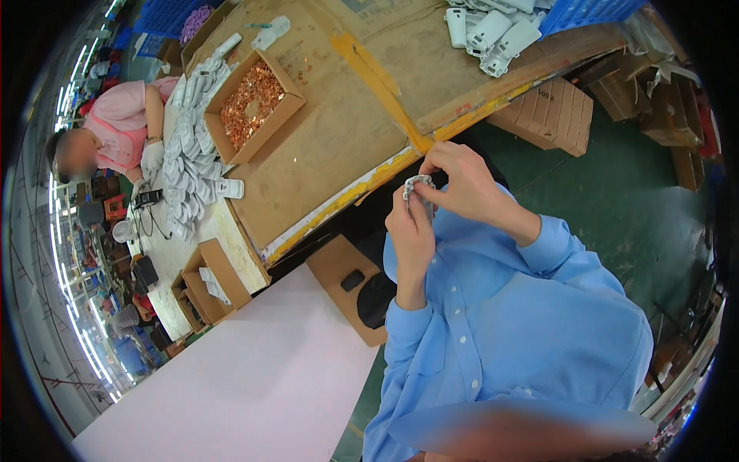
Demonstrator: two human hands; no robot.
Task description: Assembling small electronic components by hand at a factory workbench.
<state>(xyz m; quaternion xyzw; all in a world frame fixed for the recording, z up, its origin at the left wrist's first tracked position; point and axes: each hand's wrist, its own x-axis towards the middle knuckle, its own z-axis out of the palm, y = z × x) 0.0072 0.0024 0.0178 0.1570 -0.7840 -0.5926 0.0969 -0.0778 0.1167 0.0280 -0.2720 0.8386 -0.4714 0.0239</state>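
Close to the table's front edge, my two hands meet around a small white plastic housing [417, 182]. My left hand [411, 231] grips it from below, fingers wrapped round its lower part. Over its upper end, my right hand [464, 181] is closed with thumb and fingertips on the rim. Whether a small part sits between the right fingertips is too small to tell. On the tabletop to the left, an open cardboard box [269, 123] holds many small copper-coloured metal pieces [252, 105]. Beside it lies a long heap of white plastic housings [188, 146].
More white housings [496, 35] lie by a blue crate [585, 14] at the far right. Yellow tape [377, 81] crosses the cardboard-covered table [331, 154]. A co-worker in pink [119, 115] sits at the left. Cardboard boxes [548, 115] stand on the floor at right.
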